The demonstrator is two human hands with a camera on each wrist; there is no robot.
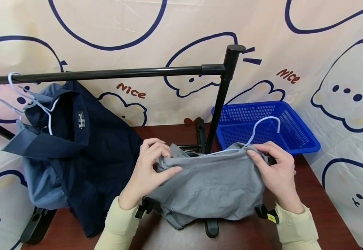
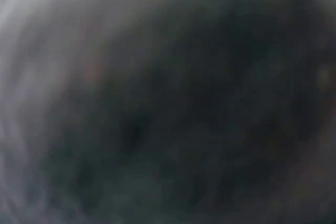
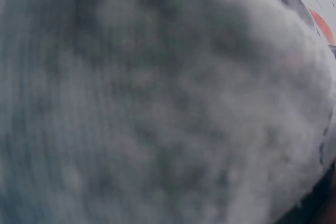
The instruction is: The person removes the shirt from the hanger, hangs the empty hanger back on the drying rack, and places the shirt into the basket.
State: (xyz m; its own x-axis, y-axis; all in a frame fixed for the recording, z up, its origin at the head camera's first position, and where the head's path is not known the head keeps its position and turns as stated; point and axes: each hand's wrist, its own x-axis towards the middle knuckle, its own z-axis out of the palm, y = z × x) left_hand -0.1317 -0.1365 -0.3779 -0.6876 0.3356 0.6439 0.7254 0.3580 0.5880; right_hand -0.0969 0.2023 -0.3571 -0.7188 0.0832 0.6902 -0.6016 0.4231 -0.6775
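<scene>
A grey cloth garment [image 1: 212,187] hangs between the two hands, over a pale blue hanger [image 1: 252,130] whose hook sticks up at the right. The left hand [image 1: 148,170] grips its upper left edge, fingers bent over the cloth and thumb lying along the front. At the upper right edge, the right hand [image 1: 275,166] pinches the cloth between thumb and fingers, close to the hook. Most of the hanger is hidden inside the garment. Dark blur fills the left wrist view; blurred grey cloth [image 3: 157,108] covers most of the right wrist view.
A black rack [image 1: 122,74] stands behind the hands. Dark navy [image 1: 106,149] and light blue [image 1: 42,180] garments hang from it at left. A blue plastic basket [image 1: 303,137] sits at the back right of the brown table [image 1: 319,205].
</scene>
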